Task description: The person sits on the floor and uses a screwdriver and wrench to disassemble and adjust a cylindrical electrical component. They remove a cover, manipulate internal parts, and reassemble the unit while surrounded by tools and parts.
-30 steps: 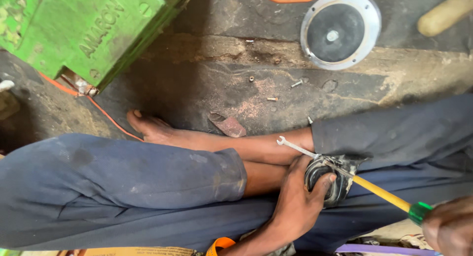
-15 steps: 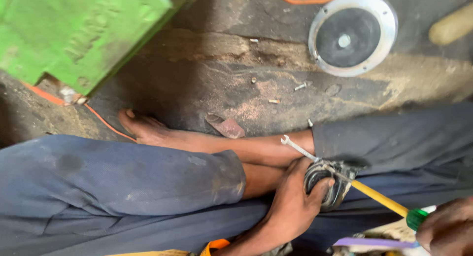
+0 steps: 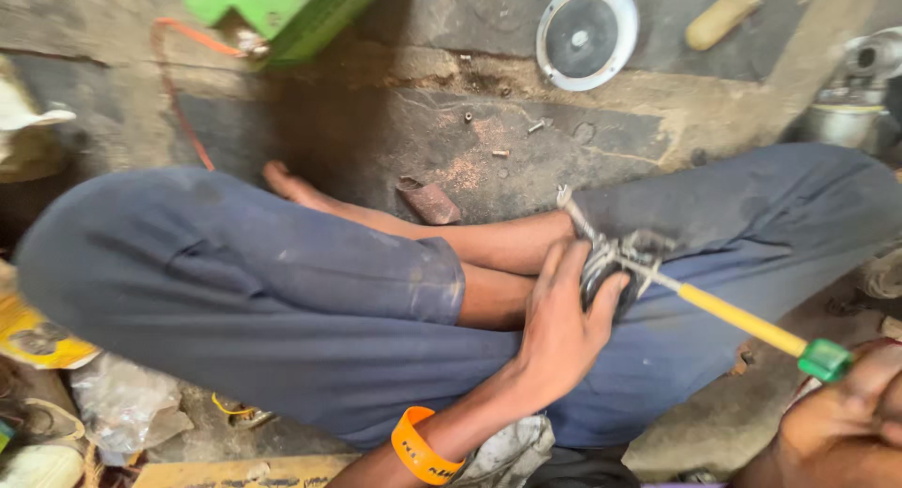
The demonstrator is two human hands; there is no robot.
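Observation:
I sit cross-legged in dark blue trousers (image 3: 282,281). My left hand (image 3: 559,328), with an orange wristband (image 3: 423,448), wraps around a dark, greasy metal part (image 3: 611,267) resting on my right shin. A screwdriver (image 3: 733,317) with a yellow shaft and green handle end pokes through the part, its metal tip sticking out at the upper left. My right hand (image 3: 841,427), at the bottom right corner, grips the screwdriver's handle; most of that hand is out of frame.
On the dirty concrete floor ahead lie loose screws (image 3: 501,153), a rusty metal piece (image 3: 430,201), a round silver-rimmed disc (image 3: 587,34) and a wooden handle (image 3: 722,15). A green machine (image 3: 291,4) with an orange wire (image 3: 178,93) stands far left; a metal vessel (image 3: 850,112) stands far right.
The view has swung so the green machine and disc sit higher in frame. Both hands stay on the metal part and the screwdriver, with only small shifts.

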